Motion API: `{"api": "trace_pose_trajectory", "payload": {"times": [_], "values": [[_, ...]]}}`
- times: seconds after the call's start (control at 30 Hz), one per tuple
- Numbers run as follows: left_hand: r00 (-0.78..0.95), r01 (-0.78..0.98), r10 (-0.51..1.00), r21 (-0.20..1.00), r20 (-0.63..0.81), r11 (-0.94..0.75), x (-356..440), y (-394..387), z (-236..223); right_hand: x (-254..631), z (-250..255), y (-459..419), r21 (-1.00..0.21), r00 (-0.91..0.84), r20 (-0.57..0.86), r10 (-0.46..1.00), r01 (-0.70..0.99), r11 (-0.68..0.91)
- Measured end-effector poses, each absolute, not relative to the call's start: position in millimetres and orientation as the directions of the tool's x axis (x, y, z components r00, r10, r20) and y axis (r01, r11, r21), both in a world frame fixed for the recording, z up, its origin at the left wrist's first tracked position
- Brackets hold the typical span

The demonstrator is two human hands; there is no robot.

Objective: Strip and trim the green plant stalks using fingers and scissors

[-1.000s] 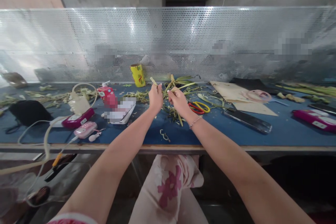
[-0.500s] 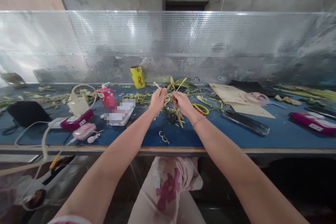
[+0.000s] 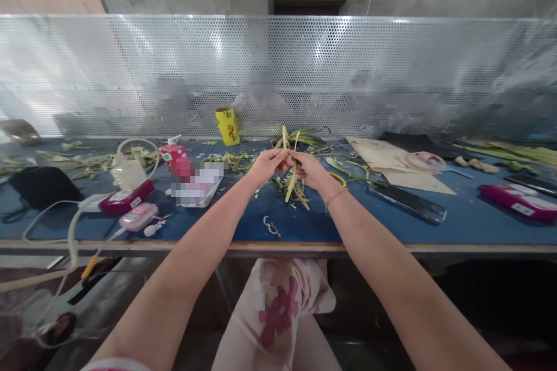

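Over the middle of the blue table, my left hand (image 3: 266,166) and my right hand (image 3: 308,169) meet at the fingertips. A pale green plant strip (image 3: 291,184) stands roughly upright between them, poking out above and below the fingers. My right fingers are closed on it. The left thumb and forefinger are pinched together at the same spot; the exact contact is hidden. Beneath the hands lies a pile of plant scraps (image 3: 300,196). A yellow loop (image 3: 338,178), like a scissor handle, lies partly hidden behind my right wrist.
A yellow can-like container (image 3: 227,127) stands by the perforated metal screen (image 3: 304,58). To the left are a red pump bottle (image 3: 176,161), a white device (image 3: 203,186) and cables. Right of the hands lie a phone (image 3: 409,203), brown paper (image 3: 378,161) and a purple case (image 3: 517,202).
My hands have come together, fingertips now meeting. The strip has swung from a slant to nearly upright, and its end now hangs below the fingers. The piece sticking up from my left hand no longer shows.
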State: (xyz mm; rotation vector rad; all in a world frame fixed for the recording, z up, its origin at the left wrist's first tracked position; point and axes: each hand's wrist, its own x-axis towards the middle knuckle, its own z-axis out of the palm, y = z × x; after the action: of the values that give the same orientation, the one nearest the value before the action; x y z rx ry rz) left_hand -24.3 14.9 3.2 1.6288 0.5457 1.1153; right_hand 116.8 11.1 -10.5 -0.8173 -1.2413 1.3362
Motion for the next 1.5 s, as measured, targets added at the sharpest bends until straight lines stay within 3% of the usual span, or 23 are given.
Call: {"api": "trace_pose_trajectory", "payload": {"times": [0.13,0.57,0.8,1.03,1.17,1.33,1.5], "values": [[0.467,-0.132,0.830,0.953,0.304,-0.274,-25,11,5,117,-11,12,-0.959,-0.178,0.199,0.964,-0.236,0.154],[0.486,-0.067,0.837,0.966,0.249,-0.248,-33,12,8,116,-2,6,-0.957,-0.116,0.220,0.969,-0.220,0.191],[0.436,-0.045,0.885,0.986,0.162,-0.159,-29,10,8,117,-5,7,-0.913,-0.020,0.390,0.920,0.120,0.390],[0.356,-0.195,0.917,0.974,0.182,-0.118,-28,15,7,123,-11,20,-0.821,0.096,0.526,0.845,0.315,0.476],[0.277,-0.234,0.944,0.965,0.180,-0.116,-31,19,9,129,-12,23,-0.637,0.080,0.699,0.711,0.522,0.567],[0.258,-0.321,0.953,0.945,0.158,-0.070,-35,19,12,127,-9,11,-0.250,-0.225,0.815,0.534,0.695,0.674],[0.240,-0.391,0.962,0.920,0.130,-0.026,-38,24,12,122,-10,7,-0.127,-0.323,0.799,0.508,0.735,0.667]]}}
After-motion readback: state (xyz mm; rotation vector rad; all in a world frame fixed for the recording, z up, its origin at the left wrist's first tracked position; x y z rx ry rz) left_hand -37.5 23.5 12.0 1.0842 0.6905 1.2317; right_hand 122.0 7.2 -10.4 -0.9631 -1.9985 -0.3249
